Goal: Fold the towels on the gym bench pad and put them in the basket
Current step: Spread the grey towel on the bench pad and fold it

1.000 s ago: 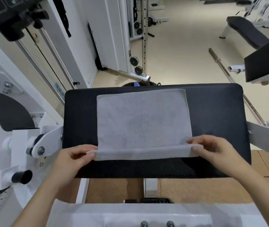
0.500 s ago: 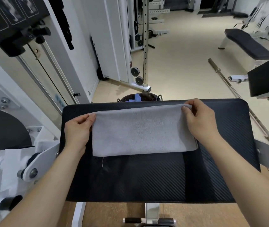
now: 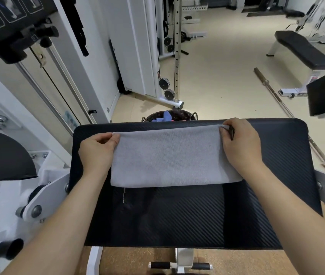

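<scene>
spanning the view, the black padded worktop (image 3: 266, 195) carries a folded grey towel (image 3: 169, 159) on its far half. just beyond the far edge, a dark woven basket (image 3: 187, 115) holds blue cloth (image 3: 166, 116). the left grip (image 3: 96, 149) and right grip (image 3: 241, 143), knuckles up, each pinch a far towel corner.

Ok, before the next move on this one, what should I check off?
1. Left hand pinches towel at far left corner: ok.
2. Right hand pinches far right corner: ok.
3. Towel flat on pad, no wrinkles: ok.
4. Far edges lined up: cannot tell, the hands cover the corners.
5. Room in basket behind pad: cannot tell, mostly hidden.
</scene>
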Tool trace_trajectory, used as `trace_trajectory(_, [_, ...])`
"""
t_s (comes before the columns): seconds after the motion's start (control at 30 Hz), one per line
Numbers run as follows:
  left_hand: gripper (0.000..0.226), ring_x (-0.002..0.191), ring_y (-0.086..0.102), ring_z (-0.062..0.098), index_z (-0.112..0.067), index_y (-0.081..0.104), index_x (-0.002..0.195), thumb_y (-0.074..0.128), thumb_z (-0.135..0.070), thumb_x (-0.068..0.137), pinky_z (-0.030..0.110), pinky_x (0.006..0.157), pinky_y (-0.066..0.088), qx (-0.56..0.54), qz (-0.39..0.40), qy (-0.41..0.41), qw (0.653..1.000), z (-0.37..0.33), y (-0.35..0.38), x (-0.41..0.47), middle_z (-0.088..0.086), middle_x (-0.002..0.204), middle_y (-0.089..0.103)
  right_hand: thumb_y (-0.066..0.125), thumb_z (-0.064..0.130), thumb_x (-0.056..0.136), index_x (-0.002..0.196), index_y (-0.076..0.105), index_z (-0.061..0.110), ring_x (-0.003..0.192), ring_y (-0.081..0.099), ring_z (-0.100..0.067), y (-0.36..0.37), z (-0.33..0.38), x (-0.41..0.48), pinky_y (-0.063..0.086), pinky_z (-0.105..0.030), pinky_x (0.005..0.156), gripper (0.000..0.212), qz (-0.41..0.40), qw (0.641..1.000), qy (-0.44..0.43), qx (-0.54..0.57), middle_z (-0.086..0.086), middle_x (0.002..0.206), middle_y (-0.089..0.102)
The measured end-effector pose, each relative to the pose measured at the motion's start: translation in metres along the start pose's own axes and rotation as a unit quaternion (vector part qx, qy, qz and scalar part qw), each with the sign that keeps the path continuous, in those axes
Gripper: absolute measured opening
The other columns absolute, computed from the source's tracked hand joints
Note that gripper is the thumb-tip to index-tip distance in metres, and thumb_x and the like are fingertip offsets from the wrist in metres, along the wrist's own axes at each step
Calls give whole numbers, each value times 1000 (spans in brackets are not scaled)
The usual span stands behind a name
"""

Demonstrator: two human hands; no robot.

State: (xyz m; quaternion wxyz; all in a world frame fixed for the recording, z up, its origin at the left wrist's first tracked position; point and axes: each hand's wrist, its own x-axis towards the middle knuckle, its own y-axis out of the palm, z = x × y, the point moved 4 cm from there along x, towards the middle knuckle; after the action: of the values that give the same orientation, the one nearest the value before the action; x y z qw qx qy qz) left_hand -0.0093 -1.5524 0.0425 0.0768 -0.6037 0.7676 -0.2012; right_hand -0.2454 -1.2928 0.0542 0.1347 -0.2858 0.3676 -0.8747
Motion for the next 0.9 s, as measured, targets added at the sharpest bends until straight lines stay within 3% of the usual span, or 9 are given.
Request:
trace_trajectory(0.13, [13,71,55,-1,-21,70,95,69,-32,87,15,63,39,114,10,78,990,-10,2,1,-13,78,63,56,30,95,118,63,16,104,52,-25,-5,-3,7,39,-32,75,28,34,997,21,-66,-7,116,54])
trace_trajectory(0.2, [17,72,54,6,-22,69,103,64,-32,91,19,64,38,153,18,109,982,-13,3,1,-9,82,62,55,35,94,119,65,20,109,52,-27,-9,-5,16,42,-33,77,31,72,993,41,-81,-7,116,55])
trace_trajectory(0.3, [27,89,54,12,-21,67,116,56,-33,95,26,76,38,203,36,169,964,-16,7,-1,-5,101,58,59,36,92,119,65,22,108,56,-26,-15,-8,24,45,-34,80,32,127,989,57,-52,-7,117,57])
trace_trajectory(0.4, [35,93,50,12,-21,65,121,58,-41,93,28,78,39,225,64,187,954,-15,7,-1,-3,108,55,67,30,85,123,58,22,103,56,-24,-19,-6,22,48,-38,84,40,167,983,51,-58,-4,112,57])
trace_trajectory(0.5, [32,92,48,11,-19,65,112,65,-40,88,28,76,38,256,83,202,942,-18,8,1,-1,107,53,68,23,83,112,59,18,98,55,-20,-17,-3,22,47,-36,79,31,180,980,68,-52,1,101,59])
trace_trajectory(0.6, [19,84,52,12,-19,61,96,67,-35,87,25,70,36,272,99,216,933,-26,10,-3,-3,96,56,61,19,84,94,62,5,86,60,-26,-14,1,29,50,-39,72,18,212,968,92,-93,-6,90,66])
trace_trajectory(0.67, [16,77,52,8,-22,59,94,68,-34,87,24,64,36,251,116,180,944,-27,10,-4,-8,87,58,55,17,84,90,64,6,80,59,-27,-12,5,31,49,-36,65,15,222,963,81,-127,-8,84,65])
trace_trajectory(0.77, [12,79,52,1,-26,64,95,69,-32,86,26,70,43,212,156,105,959,-25,5,-9,-14,89,60,51,17,88,95,57,10,84,56,-28,-11,14,33,44,-35,64,11,212,963,49,-156,-7,90,61])
trace_trajectory(0.9, [4,77,63,10,-25,70,80,71,-28,81,34,72,53,189,214,12,958,-2,-6,-45,-8,79,68,50,10,88,99,54,8,82,50,-34,-2,48,54,37,-35,65,12,135,976,-9,-171,-15,94,61])
